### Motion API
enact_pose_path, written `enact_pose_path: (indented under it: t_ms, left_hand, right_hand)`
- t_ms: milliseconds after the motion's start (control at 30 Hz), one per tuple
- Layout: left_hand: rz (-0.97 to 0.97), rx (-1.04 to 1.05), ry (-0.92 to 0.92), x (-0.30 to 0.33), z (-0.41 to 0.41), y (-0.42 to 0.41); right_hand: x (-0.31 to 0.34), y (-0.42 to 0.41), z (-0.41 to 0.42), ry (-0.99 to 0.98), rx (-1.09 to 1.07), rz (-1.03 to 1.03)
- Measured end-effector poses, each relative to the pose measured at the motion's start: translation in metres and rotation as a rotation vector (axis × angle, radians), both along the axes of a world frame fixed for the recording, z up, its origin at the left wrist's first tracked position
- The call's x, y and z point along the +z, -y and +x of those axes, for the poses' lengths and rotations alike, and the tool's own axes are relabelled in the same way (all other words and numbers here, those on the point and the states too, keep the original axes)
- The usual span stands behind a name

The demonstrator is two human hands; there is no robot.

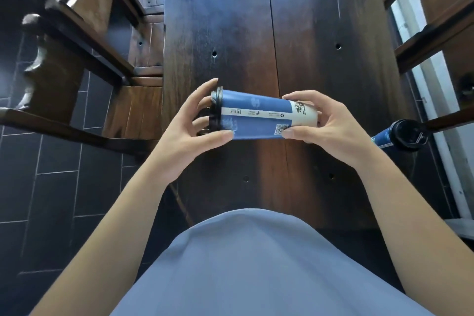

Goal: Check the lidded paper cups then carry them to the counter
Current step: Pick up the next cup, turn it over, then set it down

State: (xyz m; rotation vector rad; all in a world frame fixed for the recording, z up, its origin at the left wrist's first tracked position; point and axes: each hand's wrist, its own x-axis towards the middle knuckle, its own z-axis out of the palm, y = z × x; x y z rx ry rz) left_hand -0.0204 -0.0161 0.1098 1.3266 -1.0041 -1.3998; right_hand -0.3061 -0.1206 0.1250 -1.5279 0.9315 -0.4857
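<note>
Lying sideways between hands: blue cup (259, 117); left grip (189, 133) pinches lid end, right grip (325, 123) base

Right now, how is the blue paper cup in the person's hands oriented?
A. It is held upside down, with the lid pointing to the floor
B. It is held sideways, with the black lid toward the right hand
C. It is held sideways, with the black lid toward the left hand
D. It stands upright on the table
C: the blue paper cup lies horizontal above the table, its black lid at the left hand and its base in the right hand.
</note>
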Motion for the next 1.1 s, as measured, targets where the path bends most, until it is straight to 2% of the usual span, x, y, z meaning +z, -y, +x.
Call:
enact_pose_path:
  t_ms: [100,300,400,533,633,767,900,1100]
  left_hand:
    - [-0.188,-0.013,0.055,0.012,0.001,-0.008]
    - [-0.269,0.032,0.033,0.029,0.008,-0.011]
    - [-0.256,0.085,-0.024,0.033,0.008,-0.013]
    - [-0.098,0.091,-0.140,0.035,0.014,-0.017]
    - [-0.022,0.067,-0.140,0.036,0.016,-0.021]
    - [-0.119,0.050,-0.061,0.039,0.016,-0.026]
    - [-0.261,0.023,-0.073,0.045,0.008,-0.028]
    - [-0.188,0.147,-0.149,0.049,-0.021,-0.029]
  right_hand:
    - [0.019,-0.001,0.003,0.034,0.009,-0.010]
    - [0.039,-0.001,0.011,0.119,0.014,-0.051]
    - [0.043,0.001,0.012,0.162,0.039,-0.112]
    - [0.045,0.001,0.012,0.208,0.081,-0.123]
    - [0.044,-0.001,0.011,0.243,0.103,-0.116]
    - [0.039,-0.001,0.011,0.268,0.107,-0.101]
    - [0.036,-0.001,0.007,0.294,0.073,-0.067]
    - [0.040,0.001,-0.011,0.254,0.120,-0.133]
